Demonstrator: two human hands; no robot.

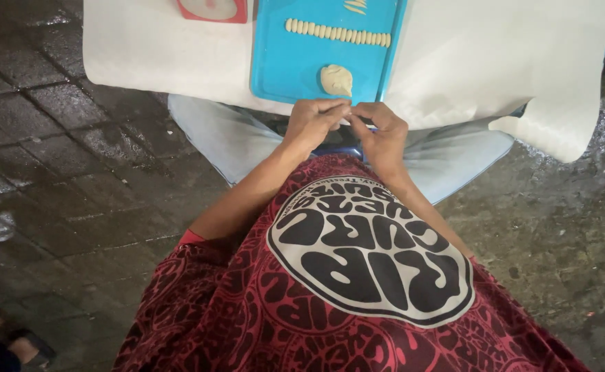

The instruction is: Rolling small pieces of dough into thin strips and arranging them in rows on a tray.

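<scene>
Nearest to me, my red patterned shirt [357,289] with a big round pale print fills the bottom of the view. Both forearms run up from it. My left hand [311,124] and right hand [384,134] meet fingertip to fingertip just past the shirt, at the near edge of the tray. Fingers on both are curled in and pinched together around something small between them; it's hidden by the fingertips, so I can't tell what it is or whether I really have hold of it.

Just beyond the hands, a lump of dough [336,80] sits on the blue tray [278,62], near its front edge, close to my fingers but not touching. Further up the tray, a row of small dough pieces [337,32] lies side by side in a line across it. More pale pieces [355,5] show at the top edge, cut off.

The tray rests on white paper [495,62] over a pale blue table [213,134]. Far left, a red-rimmed thing [213,9], cropped. Wet dark paving [54,172] all round.
</scene>
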